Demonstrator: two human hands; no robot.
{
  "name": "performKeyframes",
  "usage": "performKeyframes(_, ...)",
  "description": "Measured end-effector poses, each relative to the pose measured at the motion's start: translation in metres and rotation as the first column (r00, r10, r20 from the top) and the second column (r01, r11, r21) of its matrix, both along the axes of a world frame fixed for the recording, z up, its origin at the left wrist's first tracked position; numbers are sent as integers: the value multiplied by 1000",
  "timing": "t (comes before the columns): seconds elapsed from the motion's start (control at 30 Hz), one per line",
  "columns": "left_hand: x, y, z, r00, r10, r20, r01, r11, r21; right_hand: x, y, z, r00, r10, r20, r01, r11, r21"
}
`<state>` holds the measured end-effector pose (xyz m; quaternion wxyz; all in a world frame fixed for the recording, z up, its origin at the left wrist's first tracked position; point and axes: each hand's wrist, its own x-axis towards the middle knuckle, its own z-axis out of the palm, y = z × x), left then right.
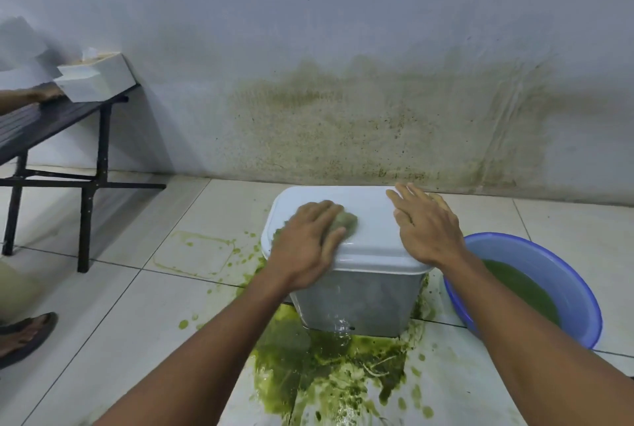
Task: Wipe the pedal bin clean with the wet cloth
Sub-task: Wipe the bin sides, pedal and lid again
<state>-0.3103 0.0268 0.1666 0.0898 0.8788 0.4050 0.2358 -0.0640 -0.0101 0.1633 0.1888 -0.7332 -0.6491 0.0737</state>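
A pedal bin (360,298) with a white lid (370,233) and grey body stands on the tiled floor near the wall. My left hand (305,243) lies on the left part of the lid and presses a green-stained wet cloth (346,221) down with curled fingers over it. Only the cloth's far edge shows past the fingers. My right hand (425,226) rests flat on the right part of the lid, fingers straight and spread. Water runs down the bin's front.
Green slime (329,367) is splashed over the tiles in front of and left of the bin. A blue basin (549,274) of green water sits to the right. A black bench (51,127) with white boxes stands at left, where another person's hand and sandalled foot show.
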Motion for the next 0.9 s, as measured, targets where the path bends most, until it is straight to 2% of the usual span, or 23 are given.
performKeyframes(0.07, -16, 24, -2, 980, 195, 40, -192, 979, -72, 0, 0, 1, 1000, -3, 11, 4, 1000, -9)
performKeyframes(0.13, -23, 35, -5, 910, 372, 185, -341, 923, -177, -2, -1, 2, 1000, -16, 21, 17, 1000, -19)
performKeyframes(0.23, -10, 17, -13, 710, 591, 382, -500, 806, -317, -5, 0, -1, 998, -34, 47, 35, 999, -14)
performKeyframes(0.3, 7, -6, -18, 581, 677, 453, -592, 733, -337, -7, 1, -3, 996, -44, 73, 45, 999, -6)
performKeyframes(0.33, 15, -16, -20, 544, 681, 491, -608, 723, -329, -8, 1, -4, 995, -48, 82, 49, 999, -4)
performKeyframes(0.4, 32, -35, -27, 570, 600, 561, -562, 783, -266, -7, 1, -4, 995, -50, 85, 51, 999, -6)
performKeyframes(0.53, 65, -68, -54, 816, 230, 531, -271, 963, 0, -4, 1, -3, 997, -38, 71, 39, 999, -16)
performKeyframes(0.6, 69, -77, -65, 872, 33, 489, -96, 990, 104, -2, 1, -3, 998, -31, 55, 32, 999, -19)
performKeyframes(0.67, 61, -78, -67, 889, -90, 450, 16, 986, 166, -1, 1, -2, 999, -32, 44, 33, 999, -25)
performKeyframes(0.73, 45, -68, -54, 870, -56, 489, -20, 989, 149, -1, 1, -3, 998, -38, 54, 39, 999, -29)
performKeyframes(0.83, 19, -29, -23, 742, 254, 620, -319, 948, -7, -1, 1, -3, 997, -36, 61, 38, 999, -33)
performKeyframes(0.9, 1, -5, -11, 693, 429, 579, -426, 892, -151, -2, 2, -2, 998, -40, 51, 42, 999, -33)
